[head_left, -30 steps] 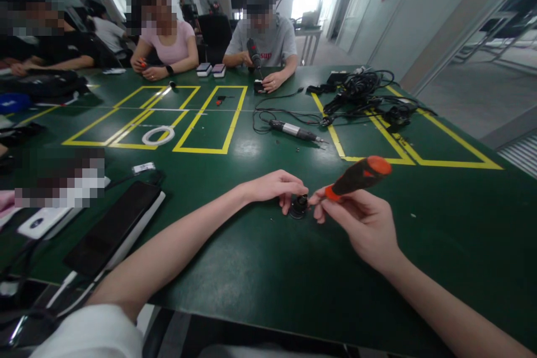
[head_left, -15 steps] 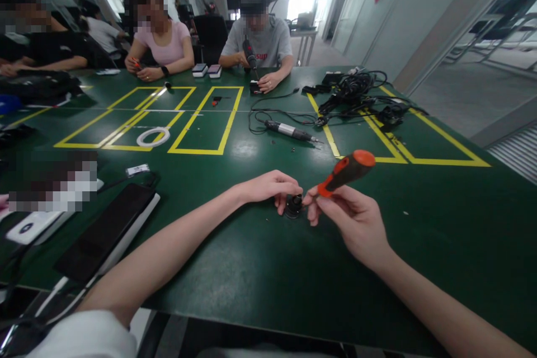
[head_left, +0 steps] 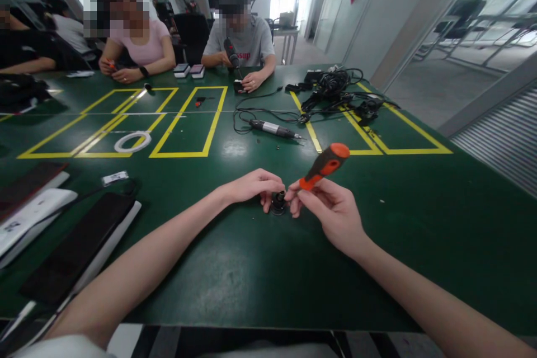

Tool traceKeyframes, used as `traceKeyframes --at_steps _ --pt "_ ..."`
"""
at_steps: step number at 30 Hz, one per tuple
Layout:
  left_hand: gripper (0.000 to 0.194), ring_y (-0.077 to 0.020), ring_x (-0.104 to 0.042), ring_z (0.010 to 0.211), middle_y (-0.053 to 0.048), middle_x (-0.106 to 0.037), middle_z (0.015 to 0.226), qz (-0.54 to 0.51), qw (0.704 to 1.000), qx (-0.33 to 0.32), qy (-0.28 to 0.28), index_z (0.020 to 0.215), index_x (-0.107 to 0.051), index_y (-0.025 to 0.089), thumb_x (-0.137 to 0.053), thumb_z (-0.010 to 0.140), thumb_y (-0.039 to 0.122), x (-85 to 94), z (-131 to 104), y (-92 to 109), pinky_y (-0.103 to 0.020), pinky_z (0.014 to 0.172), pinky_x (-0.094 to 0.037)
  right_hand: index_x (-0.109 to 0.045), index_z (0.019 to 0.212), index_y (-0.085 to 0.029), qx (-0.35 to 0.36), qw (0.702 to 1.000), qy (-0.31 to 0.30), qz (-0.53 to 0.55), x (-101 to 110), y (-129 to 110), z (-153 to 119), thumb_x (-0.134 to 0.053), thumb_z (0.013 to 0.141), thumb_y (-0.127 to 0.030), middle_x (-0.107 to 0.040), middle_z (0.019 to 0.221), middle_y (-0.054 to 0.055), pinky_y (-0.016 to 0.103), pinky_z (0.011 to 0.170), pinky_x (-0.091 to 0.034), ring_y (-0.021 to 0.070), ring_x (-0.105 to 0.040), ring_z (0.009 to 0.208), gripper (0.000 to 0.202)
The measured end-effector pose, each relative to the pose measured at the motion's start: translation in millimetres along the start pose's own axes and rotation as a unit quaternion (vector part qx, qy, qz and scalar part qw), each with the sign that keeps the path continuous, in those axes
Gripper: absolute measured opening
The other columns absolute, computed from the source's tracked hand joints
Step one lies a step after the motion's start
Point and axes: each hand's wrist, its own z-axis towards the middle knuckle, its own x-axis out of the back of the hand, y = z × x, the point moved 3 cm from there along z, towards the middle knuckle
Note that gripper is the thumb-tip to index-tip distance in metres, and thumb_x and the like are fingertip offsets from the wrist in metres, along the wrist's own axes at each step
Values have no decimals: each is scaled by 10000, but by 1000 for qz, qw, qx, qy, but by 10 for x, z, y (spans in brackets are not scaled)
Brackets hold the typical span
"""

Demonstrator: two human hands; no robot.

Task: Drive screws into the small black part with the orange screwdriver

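Note:
A small round black part (head_left: pixel 278 205) rests on the green table (head_left: pixel 235 285) between my two hands. The fingers of my left hand (head_left: pixel 258 185) are closed on its left side and top. My right hand (head_left: pixel 333 207) grips an orange and black screwdriver (head_left: pixel 325 166), whose handle leans up and to the right. The screwdriver's tip points down toward the black part's right side; my fingers partly hide it, so I cannot tell whether it touches.
An electric screwdriver (head_left: pixel 274 128) with its cord lies ahead, near tangled black cables (head_left: pixel 335 89). A white ring (head_left: pixel 132 141) sits on yellow-taped outlines. Black and white devices (head_left: pixel 79 246) lie at left. Across the table, a person in grey (head_left: pixel 251 39) holds a power tool.
The view has turned a little to the right, so most things appear further left. Both hands keep about the same pose around the black part, with the screwdriver still held.

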Motion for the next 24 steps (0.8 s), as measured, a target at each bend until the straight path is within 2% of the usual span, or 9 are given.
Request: traceKeyframes --at_steps 4,8,14,19,24 --pt "309 -113 -641 499 -9 -651 592 3 1000 2 0 771 -627 142 -600 890 426 4 6 -7 -184 504 -408 -725 842 -186 -10 999 28 -32 28 20 -15 -834 846 -445 -750 753 44 279 566 -632 141 -675 591 280" --pt "289 -117 -645 498 -7 -658 601 -2 1000 2 3 805 -655 139 -604 879 413 3 15 -20 -188 495 -412 -744 819 -191 1 999 21 -50 43 -8 -6 -852 826 -400 -740 768 40 283 545 -627 140 -665 581 235" --pt "323 -103 -627 491 -10 -661 629 -8 1000 -2 1 763 -618 144 -631 861 452 -1 14 -11 -186 503 -431 -747 887 -196 9 1000 -4 -21 16 -12 -7 -754 923 -442 -743 757 41 294 554 -633 148 -684 588 249" --pt "319 -97 -615 480 -3 -645 601 0 1000 11 3 781 -633 141 -600 880 442 2 13 -20 -182 510 -431 -747 860 -196 -5 999 29 -28 34 28 -25 -841 847 -398 -761 776 44 282 571 -634 142 -682 591 223" --pt "297 -109 -630 490 -11 -664 617 -9 1000 11 7 801 -652 136 -617 876 421 0 11 -23 -192 505 -428 -749 788 -194 6 998 27 -49 52 10 -6 -857 824 -400 -714 777 30 282 535 -628 136 -661 575 236"
